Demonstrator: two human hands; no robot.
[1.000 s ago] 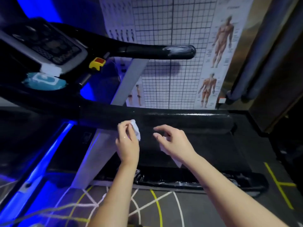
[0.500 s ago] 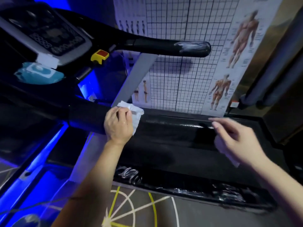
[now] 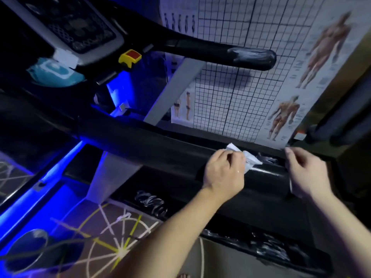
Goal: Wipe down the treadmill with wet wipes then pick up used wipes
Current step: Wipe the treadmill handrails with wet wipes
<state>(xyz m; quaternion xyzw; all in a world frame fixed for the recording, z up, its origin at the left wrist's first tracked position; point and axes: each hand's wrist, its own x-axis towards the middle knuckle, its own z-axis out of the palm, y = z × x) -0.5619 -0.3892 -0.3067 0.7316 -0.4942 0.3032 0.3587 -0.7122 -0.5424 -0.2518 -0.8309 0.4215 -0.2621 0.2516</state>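
Head view looks down along the near handrail (image 3: 140, 143) of the treadmill (image 3: 241, 209), a black padded bar that crosses the picture from the left and ends at the right. The left hand (image 3: 224, 169) lies on top of this bar close to that end, fingers curled round a crumpled white wipe (image 3: 250, 159) that touches the bar's upper face. The right hand (image 3: 307, 171) hovers just beside the bar's end, fingers bent, with a pale strip of a second wipe (image 3: 294, 187) showing under its palm edge. A short stretch of wet, shiny bar separates the hands. Behind the bar's end the wall chart (image 3: 251, 87) stands near, so little room lies further right. To the left the whole length of the bar is free. Below it the dark belt lies open, bounded by a side rail (image 3: 152, 203) with wet streaks. Above, the far handrail (image 3: 200, 51) juts out with a wet tip, and a blue wipe pack (image 3: 56, 74) sits under the console (image 3: 76, 25).

Half a second ago the left hand pressed its wipe on the bar's left part, near the grey upright (image 3: 174, 93), well apart from the right hand. Now it is near the bar's right end, and the right hand is at about the same place as before.
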